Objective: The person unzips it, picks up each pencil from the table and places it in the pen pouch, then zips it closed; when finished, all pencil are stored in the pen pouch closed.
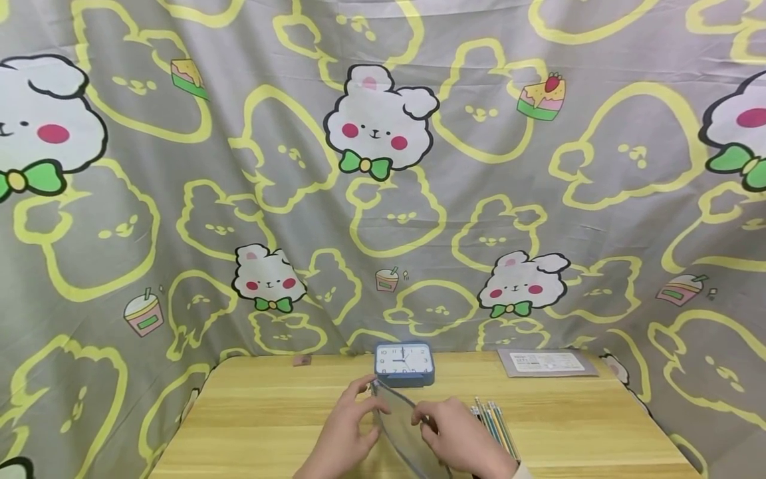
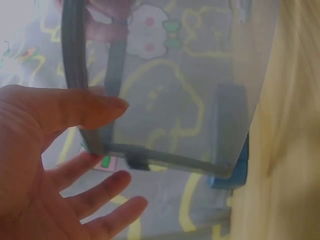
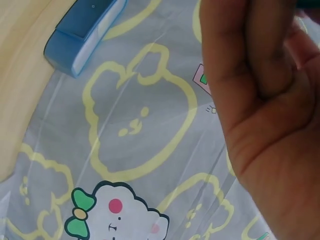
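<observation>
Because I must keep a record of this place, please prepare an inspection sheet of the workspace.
Surface: light wood-grain table.
Job's things: translucent mesh pouch with grey edging, held.
Clutter: blue rectangular clock with white dial, behind pouch; slim multicoloured pencils, right of pouch; flat grey packet with white label, back right; small flat brownish piece, back left, unidentifiable.
Hands: left hand pinches pouch's edge; right hand grips its opposite edge.
Cables: nothing seen.
Surroundings: grey fabric with yellow outlines, white cartoon animals.

Left wrist view: soft, upper-left glare.
</observation>
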Action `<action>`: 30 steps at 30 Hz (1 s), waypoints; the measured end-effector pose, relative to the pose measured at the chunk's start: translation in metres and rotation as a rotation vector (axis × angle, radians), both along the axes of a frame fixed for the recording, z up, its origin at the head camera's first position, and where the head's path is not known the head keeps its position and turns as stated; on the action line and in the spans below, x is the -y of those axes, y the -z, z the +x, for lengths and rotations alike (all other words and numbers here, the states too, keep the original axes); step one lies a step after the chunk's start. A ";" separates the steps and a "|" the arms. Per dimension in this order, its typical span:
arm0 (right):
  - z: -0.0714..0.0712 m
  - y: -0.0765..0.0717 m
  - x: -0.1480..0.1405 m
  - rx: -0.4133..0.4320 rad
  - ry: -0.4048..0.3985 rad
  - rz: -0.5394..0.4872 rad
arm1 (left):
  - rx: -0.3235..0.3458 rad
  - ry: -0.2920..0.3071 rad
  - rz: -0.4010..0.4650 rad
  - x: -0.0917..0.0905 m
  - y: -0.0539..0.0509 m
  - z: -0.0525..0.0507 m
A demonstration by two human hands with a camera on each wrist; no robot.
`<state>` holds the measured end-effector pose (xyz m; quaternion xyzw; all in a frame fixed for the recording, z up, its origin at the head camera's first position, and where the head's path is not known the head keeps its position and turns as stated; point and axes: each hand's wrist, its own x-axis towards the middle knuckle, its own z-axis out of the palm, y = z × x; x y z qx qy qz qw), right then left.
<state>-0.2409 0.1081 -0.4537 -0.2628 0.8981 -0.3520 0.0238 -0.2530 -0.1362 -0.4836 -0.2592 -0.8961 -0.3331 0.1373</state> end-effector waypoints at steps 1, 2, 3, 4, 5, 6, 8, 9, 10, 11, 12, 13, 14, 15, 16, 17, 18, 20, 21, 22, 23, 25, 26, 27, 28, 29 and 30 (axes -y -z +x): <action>-0.001 0.000 0.000 0.001 0.017 -0.008 | -0.005 -0.001 -0.014 -0.002 -0.002 0.002; -0.001 0.000 0.000 0.003 0.033 -0.018 | -0.007 0.002 -0.027 -0.003 -0.003 0.004; -0.001 0.000 0.000 0.001 0.048 -0.029 | -0.016 0.012 -0.041 -0.005 -0.005 0.006; -0.001 0.001 0.000 -0.001 0.061 -0.041 | -0.026 0.026 -0.059 -0.007 -0.006 0.008; -0.001 0.001 0.000 -0.003 0.071 -0.054 | -0.040 0.048 -0.080 -0.009 -0.007 0.009; -0.002 0.001 0.000 -0.008 0.080 -0.064 | -0.046 0.077 -0.098 -0.011 -0.008 0.011; -0.002 0.002 0.000 -0.021 0.095 -0.079 | -0.050 0.153 -0.132 -0.015 -0.009 0.012; -0.003 0.003 0.000 -0.026 0.096 -0.082 | -0.034 0.194 -0.137 -0.017 -0.010 0.013; -0.003 0.004 0.000 -0.030 0.098 -0.083 | -0.010 0.229 -0.139 -0.018 -0.010 0.012; -0.004 0.005 -0.001 -0.033 0.099 -0.082 | 0.022 0.257 -0.134 -0.018 -0.010 0.012; -0.004 0.005 -0.002 -0.033 0.099 -0.082 | 0.052 0.272 -0.129 -0.018 -0.009 0.011; -0.005 0.006 -0.003 -0.029 0.099 -0.083 | 0.081 0.277 -0.118 -0.017 -0.009 0.010; -0.005 0.006 -0.005 -0.025 0.102 -0.083 | 0.110 0.272 -0.101 -0.015 -0.009 0.009; -0.006 0.007 -0.007 -0.023 0.107 -0.080 | 0.127 0.260 -0.087 -0.012 -0.008 0.008; -0.007 0.007 -0.010 -0.022 0.116 -0.077 | 0.133 0.241 -0.080 -0.009 -0.008 0.008; -0.008 0.007 -0.013 -0.023 0.127 -0.070 | 0.138 0.222 -0.070 -0.005 -0.008 0.007; -0.008 0.006 -0.016 -0.028 0.141 -0.060 | 0.142 0.202 -0.060 0.000 -0.009 0.006; -0.010 0.006 -0.022 -0.045 0.181 -0.030 | 0.157 0.173 -0.037 0.008 -0.010 0.005; -0.011 0.006 -0.026 -0.058 0.201 -0.012 | 0.160 0.162 -0.033 0.012 -0.011 0.004; -0.012 0.006 -0.029 -0.069 0.221 0.007 | 0.168 0.151 -0.030 0.015 -0.012 0.004; -0.012 0.006 -0.032 -0.078 0.236 0.022 | 0.174 0.146 -0.025 0.017 -0.012 0.003; -0.013 0.007 -0.035 -0.090 0.254 0.040 | 0.180 0.144 -0.021 0.020 -0.013 0.002; -0.014 0.007 -0.036 -0.091 0.249 0.043 | 0.178 0.148 -0.021 0.020 -0.013 0.002; -0.014 0.008 -0.037 -0.086 0.237 0.043 | 0.171 0.152 -0.023 0.019 -0.013 0.002; -0.014 0.008 -0.037 -0.078 0.218 0.041 | 0.160 0.158 -0.027 0.018 -0.013 0.002; -0.014 0.009 -0.036 -0.068 0.193 0.035 | 0.143 0.163 -0.034 0.017 -0.012 0.003; -0.015 0.009 -0.035 -0.059 0.167 0.031 | 0.124 0.167 -0.040 0.015 -0.012 0.003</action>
